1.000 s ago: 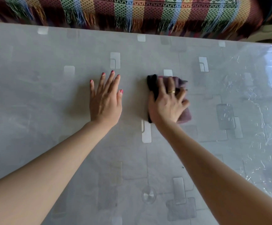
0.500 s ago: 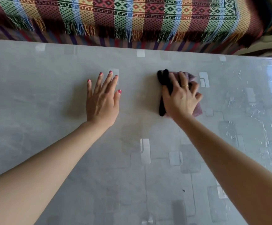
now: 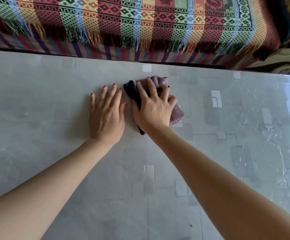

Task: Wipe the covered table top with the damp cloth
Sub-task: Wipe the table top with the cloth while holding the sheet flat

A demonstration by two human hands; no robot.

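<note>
Since the earlier frames, the right hand [image 3: 155, 110] has carried the damp cloth [image 3: 176, 113] leftward across the middle of the frame, closing the gap that then separated it from the left hand [image 3: 106, 118]; the two hands now lie just beside each other, the left thumb near the cloth's dark edge. More of the striped woven throw [image 3: 140, 19] with its fringe is also in view along the top of the frame.

Right hand: fingers spread and bent over the bunched mauve-and-black cloth, pressing it onto the table cover [image 3: 54, 153]; a gold ring [image 3: 154, 93] shows on one finger. Left hand: flat on the cover at centre frame, fingers straight and slightly fanned, holding nothing and probably steadying the cover. The cloth sits at upper centre, mostly under the right palm, its mauve folds showing beyond the fingertips and at the hand's right.

Step in hand, as judged: mid-stroke of wiping, at the left end of a pass across the far part of the table. Streaks and beads of water [image 3: 279, 153] glisten at the right of the frame, suggesting that side is already wiped, while the left and lower areas look matt and likely remain.

Next move, as judged: either reverse the stroke rightward or shift the left hand aside so the cloth can continue left, keeping downward pressure even so the cover does not ruck.
</note>
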